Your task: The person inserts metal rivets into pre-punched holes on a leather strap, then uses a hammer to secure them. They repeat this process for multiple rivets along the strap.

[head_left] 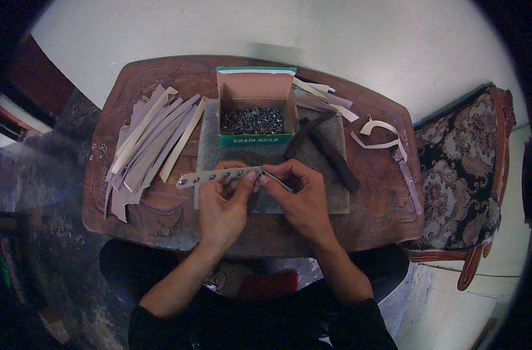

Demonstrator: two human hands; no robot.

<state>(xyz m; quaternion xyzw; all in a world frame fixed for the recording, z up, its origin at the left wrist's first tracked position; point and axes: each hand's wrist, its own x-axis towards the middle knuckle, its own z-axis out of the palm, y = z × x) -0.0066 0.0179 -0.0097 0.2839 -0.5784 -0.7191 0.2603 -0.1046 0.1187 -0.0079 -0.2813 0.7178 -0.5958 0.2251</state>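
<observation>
Left hand (222, 207) pinching nail-studded pale strip (210, 177), centre frame; right hand (301, 189) gripping strip's right portion. Green-fronted nail box (226, 142), lid raised, upper centre.

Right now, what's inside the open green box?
A heap of small shiny nails lies in the open green box; its bottom is covered, so whatever is underneath can't be seen.

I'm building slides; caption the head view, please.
Left hand and right hand hold a pale studded strip over a carved table, near an open nail box.
</observation>
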